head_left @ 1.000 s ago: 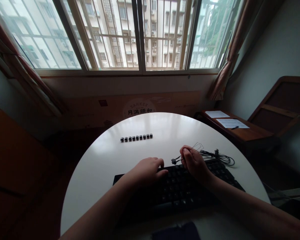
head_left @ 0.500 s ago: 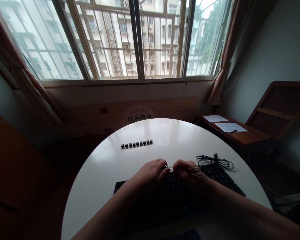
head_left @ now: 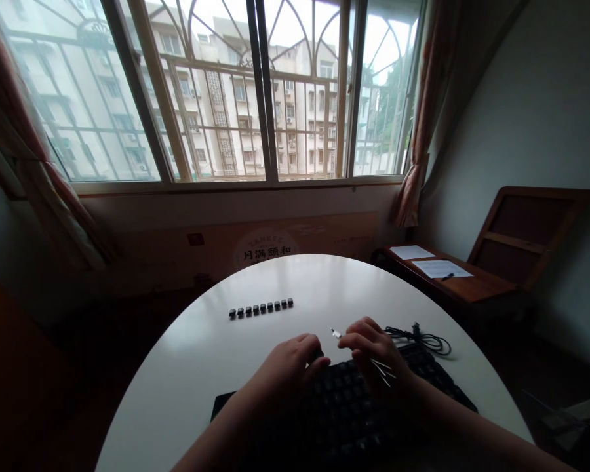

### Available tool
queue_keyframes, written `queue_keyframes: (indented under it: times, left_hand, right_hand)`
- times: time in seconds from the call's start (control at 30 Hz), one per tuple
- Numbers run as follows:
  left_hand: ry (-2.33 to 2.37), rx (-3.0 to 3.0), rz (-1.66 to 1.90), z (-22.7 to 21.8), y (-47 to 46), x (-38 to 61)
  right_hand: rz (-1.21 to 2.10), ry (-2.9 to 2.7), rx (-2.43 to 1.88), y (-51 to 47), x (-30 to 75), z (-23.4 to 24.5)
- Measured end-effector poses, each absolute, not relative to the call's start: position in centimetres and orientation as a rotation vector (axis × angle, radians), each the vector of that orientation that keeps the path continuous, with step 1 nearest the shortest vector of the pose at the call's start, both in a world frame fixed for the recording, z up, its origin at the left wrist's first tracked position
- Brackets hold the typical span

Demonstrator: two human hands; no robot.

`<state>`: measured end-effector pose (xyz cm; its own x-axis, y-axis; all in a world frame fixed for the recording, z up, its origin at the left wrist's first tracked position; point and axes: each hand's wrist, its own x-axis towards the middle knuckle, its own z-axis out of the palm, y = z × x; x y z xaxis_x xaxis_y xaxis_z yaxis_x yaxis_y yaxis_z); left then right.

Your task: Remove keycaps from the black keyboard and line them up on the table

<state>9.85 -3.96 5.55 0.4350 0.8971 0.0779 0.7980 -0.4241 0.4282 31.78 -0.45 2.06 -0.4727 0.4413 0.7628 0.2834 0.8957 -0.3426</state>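
Note:
My left hand (head_left: 292, 360) is above the left half of a black keyboard (head_left: 341, 400), with a small black keycap (head_left: 316, 356) pinched between thumb and fingers. Over the keyboard's upper right part, my right hand (head_left: 376, 351) is closed around a wire keycap puller (head_left: 383, 372). Thin metal wires stick out below its palm, and a white end with a dark tip (head_left: 335, 334) points out past the fingertips to the left. The two hands are a short way apart. Both forearms and shadow hide much of the keyboard's lower part.
Several black keycaps (head_left: 262, 308) stand in a row on the round white table (head_left: 187, 354). A coiled black cable (head_left: 425, 341) lies behind the keyboard's right end. To the right, papers (head_left: 441, 269) and a pen (head_left: 447, 276) rest on a wooden chair (head_left: 491, 283).
My hands have moved apart from where they nearly met. The white end of the puller now shows beyond my right fingers, and the dark keycap stays in my left. The view has tilted up.

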Motion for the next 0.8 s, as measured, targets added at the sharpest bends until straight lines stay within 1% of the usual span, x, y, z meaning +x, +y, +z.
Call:
queue_keyframes:
  times: [0.1, 0.17, 0.3, 0.57, 0.8]
  left_hand:
    - [1.383, 2.399, 0.456, 5.9, -4.4, 10.1]
    - [1.349, 2.404, 0.46, 6.2, -4.7, 10.3]
    - [1.315, 2.387, 0.471, 6.6, -4.9, 10.6]
    - [1.247, 2.317, 0.529, 6.9, -5.1, 10.7]
    - [1.255, 2.302, 0.555, 5.7, -4.4, 10.3]
  right_hand:
    - [0.04, -2.12, -0.504, -0.8, 31.4, 2.5]
    - [0.003, -2.152, -0.422, -0.8, 31.3, 2.4]
    - [0.069, -2.268, -0.3, -0.6, 31.2, 1.5]
    - [0.169, -2.259, -0.363, -0.8, 30.9, 0.6]
    - [0.275, -2.203, -0.433, 0.0, 31.2, 0.6]
